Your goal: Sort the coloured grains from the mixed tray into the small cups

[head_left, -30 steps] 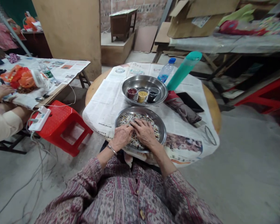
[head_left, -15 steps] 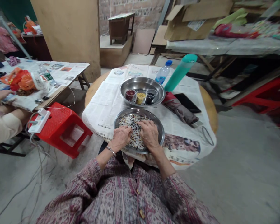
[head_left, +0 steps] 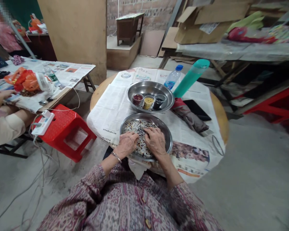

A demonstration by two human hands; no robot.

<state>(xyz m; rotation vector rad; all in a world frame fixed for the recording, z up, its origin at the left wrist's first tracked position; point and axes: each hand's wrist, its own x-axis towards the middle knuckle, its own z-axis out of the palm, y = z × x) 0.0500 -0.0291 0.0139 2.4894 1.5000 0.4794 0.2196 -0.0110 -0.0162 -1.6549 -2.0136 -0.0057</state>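
A round metal tray [head_left: 170, 136] near the table's front edge holds mixed grains [head_left: 138, 125], mostly white with black, yellow and reddish ones. Over its left side is my left hand [head_left: 127, 143], fingers curled together at the grains; what they pinch is too small to see. My right hand [head_left: 155, 141] bends over the right side, its fingertips closed down on the grains, their contents hidden. Just behind, a second metal tray [head_left: 132, 86] holds three clear cups: one with red beans [head_left: 137, 98], one with yellow grains [head_left: 148, 102], one with black grains [head_left: 158, 102].
Newspaper [head_left: 103, 112] covers the round table. Behind the trays stand a water bottle [head_left: 173, 77] and a tall teal bottle [head_left: 192, 78]. A folded umbrella [head_left: 190, 118] and a dark flat case [head_left: 197, 110] lie right. A red stool [head_left: 65, 125] carries a power strip [head_left: 44, 123]; another person sits left.
The view has shifted slightly, so the table sits a little further right. My right index finger, stretched out before, is now drawn in. My left hand stays over the grains.
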